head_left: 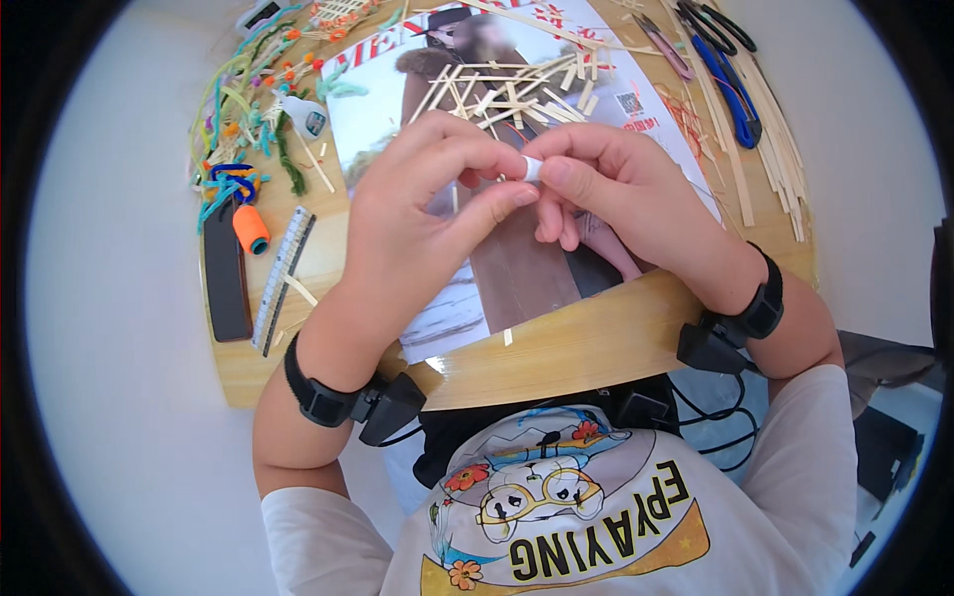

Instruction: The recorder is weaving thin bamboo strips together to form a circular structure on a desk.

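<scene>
My two hands meet over a poster on the table. A small white piece [534, 169] shows between the fingertips; its kind is too small to tell. My right hand [621, 184] pinches it between thumb and index finger. The fingers of my left hand [422, 189] curl in from the other side, thumb and index close together at the white piece; what they hold is partly hidden. Just beyond the fingers lies a loose pile of short, thin wooden strips [507, 91]. Beneath everything is the printed poster [447, 308], showing a figure in a dark hat.
At left lie a black phone [227, 273], an orange thread spool [251, 229], a clear ruler [282, 281], a white bottle [303, 114] and colourful pipe cleaners [238, 99]. On the right are long wooden strips [780, 164], blue-handled pliers [730, 94] and pink-handled scissors [668, 48].
</scene>
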The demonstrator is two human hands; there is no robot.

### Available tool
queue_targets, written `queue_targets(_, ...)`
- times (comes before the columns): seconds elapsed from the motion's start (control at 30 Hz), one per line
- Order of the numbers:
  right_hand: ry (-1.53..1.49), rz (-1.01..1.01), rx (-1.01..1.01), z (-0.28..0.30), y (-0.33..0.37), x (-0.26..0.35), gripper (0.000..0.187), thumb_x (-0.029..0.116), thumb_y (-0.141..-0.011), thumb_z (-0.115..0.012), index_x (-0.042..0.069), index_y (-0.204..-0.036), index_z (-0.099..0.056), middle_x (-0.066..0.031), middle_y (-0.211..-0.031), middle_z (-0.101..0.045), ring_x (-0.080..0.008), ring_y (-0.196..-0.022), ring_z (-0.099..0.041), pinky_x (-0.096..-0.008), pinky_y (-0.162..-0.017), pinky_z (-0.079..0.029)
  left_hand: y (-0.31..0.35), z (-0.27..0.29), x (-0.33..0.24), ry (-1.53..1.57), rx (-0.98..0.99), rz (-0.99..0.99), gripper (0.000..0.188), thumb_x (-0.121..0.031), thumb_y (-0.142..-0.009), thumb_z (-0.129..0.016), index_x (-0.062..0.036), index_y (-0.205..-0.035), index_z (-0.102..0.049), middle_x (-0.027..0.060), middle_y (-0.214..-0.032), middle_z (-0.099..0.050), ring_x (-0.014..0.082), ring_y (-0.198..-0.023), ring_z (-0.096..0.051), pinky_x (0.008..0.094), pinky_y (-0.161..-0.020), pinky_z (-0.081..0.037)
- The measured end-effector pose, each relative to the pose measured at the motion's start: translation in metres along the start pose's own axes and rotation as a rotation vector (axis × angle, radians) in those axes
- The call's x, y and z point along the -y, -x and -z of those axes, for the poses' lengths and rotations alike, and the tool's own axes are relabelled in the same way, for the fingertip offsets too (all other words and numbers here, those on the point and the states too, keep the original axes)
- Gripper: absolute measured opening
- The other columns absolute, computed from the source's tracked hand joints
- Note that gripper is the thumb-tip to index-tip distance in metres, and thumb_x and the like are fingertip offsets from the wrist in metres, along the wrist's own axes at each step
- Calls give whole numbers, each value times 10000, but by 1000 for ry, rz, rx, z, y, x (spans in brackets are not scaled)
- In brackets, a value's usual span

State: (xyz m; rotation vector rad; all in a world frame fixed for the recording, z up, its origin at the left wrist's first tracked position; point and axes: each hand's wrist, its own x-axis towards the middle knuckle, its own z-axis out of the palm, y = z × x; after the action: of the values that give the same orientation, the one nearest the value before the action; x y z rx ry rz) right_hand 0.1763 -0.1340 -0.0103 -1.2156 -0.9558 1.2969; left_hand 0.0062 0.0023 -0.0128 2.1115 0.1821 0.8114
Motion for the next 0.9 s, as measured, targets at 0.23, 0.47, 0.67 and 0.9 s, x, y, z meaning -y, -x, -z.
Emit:
queue_targets(0.23, -15, 19, 11, -6, 2, -7, 208, 195, -1063, -571, 21, -1115, -672, -15, -786, -659, -59, -664, -587, -208, -622, -473, -1, 1, 3, -68, 72, -38, 173, -60, -787, -821, -46, -887, -681, 69, -888, -632, 223, -815, -615, 325, -717, -507)
queue_targets(0.47, 18, -2, 18, -5, 3, -9, 212, 191, -1060, -574, 14, -1125, -670, -14, -790, -657, -59, -665, -582, -209, -626, -473, -1, 2, 4, -22, 169, 53, 206, -107, -850, -792, -36, -894, -604, 77, -931, -602, 231, -888, -583, 329, -819, -473)
queue_targets(0.67, 77, 12, -29, -5, 2, -8, 205, 157, -1048, -589, 4, -1154, -674, -4, -808, -651, -56, -696, -576, -209, -651, -487, 1, 2, 5, -53, 185, 55, 215, -101, -850, -796, -46, -895, -592, 74, -925, -582, 226, -876, -575, 326, -804, -474)
queue_targets(0.9, 14, 76, -33, -2, 1, -5, 209, 148, -1040, -602, 5, -1168, -685, -3, -827, -655, -60, -724, -582, -213, -667, -495, -1, 1, 7, -101, 37, -108, 253, -37, -786, -835, -44, -905, -612, 65, -927, -608, 201, -820, -595, 321, -733, -510)
